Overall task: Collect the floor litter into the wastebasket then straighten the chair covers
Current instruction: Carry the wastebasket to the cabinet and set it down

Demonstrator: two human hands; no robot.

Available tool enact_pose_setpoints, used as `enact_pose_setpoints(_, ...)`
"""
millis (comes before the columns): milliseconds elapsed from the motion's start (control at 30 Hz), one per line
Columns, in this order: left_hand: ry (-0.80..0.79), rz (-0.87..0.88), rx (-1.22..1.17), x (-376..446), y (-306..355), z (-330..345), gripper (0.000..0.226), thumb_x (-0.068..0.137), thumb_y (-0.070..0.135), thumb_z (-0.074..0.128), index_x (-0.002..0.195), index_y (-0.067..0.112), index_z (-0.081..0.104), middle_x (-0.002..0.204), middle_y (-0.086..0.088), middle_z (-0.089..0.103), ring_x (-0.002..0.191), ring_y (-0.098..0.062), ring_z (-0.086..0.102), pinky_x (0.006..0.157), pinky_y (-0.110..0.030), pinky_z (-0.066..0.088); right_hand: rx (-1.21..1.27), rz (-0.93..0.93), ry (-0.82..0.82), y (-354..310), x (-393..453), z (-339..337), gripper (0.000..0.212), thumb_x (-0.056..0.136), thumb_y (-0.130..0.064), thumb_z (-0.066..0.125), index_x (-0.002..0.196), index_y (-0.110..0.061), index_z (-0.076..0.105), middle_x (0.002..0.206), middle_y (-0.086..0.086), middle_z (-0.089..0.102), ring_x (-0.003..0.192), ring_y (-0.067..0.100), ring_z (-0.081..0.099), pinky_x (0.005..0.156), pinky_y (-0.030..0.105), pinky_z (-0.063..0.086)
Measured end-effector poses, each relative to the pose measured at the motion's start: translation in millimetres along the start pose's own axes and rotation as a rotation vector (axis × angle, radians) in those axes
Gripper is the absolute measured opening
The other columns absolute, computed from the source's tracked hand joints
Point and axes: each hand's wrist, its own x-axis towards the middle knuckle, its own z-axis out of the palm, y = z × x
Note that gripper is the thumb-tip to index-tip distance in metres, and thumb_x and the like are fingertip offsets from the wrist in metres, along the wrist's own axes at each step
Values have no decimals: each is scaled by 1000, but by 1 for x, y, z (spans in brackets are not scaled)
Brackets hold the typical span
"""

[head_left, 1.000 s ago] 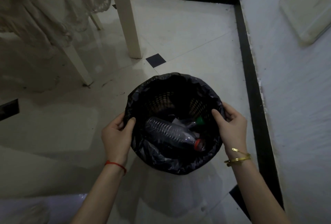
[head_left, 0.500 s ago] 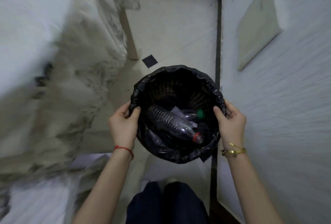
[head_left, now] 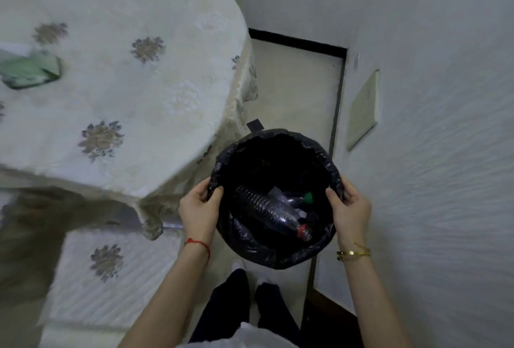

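I had my left hand and right hand each gripping the wastebasket rim, held above the floor. Two clear bottles lay inside; labels weren't readable.

Table w/ floral tablecloth left of grip; green tissue pack far left on it; wall panel upper right.

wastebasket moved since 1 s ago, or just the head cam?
Yes. The wastebasket, gripped by left hand and right hand, now sits up beside the tabletop cloth; earlier it was down beside the table leg.
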Motion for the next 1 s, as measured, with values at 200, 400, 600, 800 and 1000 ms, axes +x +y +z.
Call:
enact_pose_setpoints(200, 202, -13, -100, -63, 0, -60, 26, 86, 9, 67, 110, 18, 72, 95, 1, 75, 91, -13, 70, 87, -38, 57, 13, -43, -225, -15, -44, 10, 40, 86, 0, 63, 125, -7, 59, 117, 6, 66, 104, 12, 64, 95, 32, 51)
enact_pose_setpoints(400, 463, -10, -172, -150, -21, -106, 26, 85, 8, 67, 97, 31, 73, 87, 14, 74, 88, -6, 70, 79, -25, 56, 23, -91, -480, -26, -83, 16, 40, 87, 3, 61, 125, -8, 58, 116, 5, 65, 95, 3, 63, 92, 24, 51)
enact_pose_setpoints(600, 729, -103, -296, -246, -78, -135, 25, 85, 7, 67, 106, 18, 73, 91, 7, 74, 90, -10, 70, 82, -28, 55, -83, -118, -747, -9, -140, 24, 39, 86, 4, 61, 118, -18, 62, 108, 2, 68, 99, 12, 65, 94, 34, 50)
enact_pose_setpoints(800, 937, -209, -384, -317, -121, -152, 28, 85, 3, 66, 110, 14, 71, 88, 15, 71, 84, 0, 67, 80, -19, 54, -197, -149, -940, 17, -193, 31, 38, 85, 7, 61, 119, -10, 63, 109, 5, 68, 86, -7, 64, 84, 17, 52)
enact_pose_setpoints(1000, 1161, -372, -442, -406, -175, -173, 27, 82, 12, 70, 109, 19, 72, 95, 10, 73, 95, -7, 67, 92, -34, 52, -318, -131, -1160, 51, -270, 25, 37, 83, 4, 63, 116, -13, 66, 103, 1, 71, 97, 15, 67, 90, 34, 52)
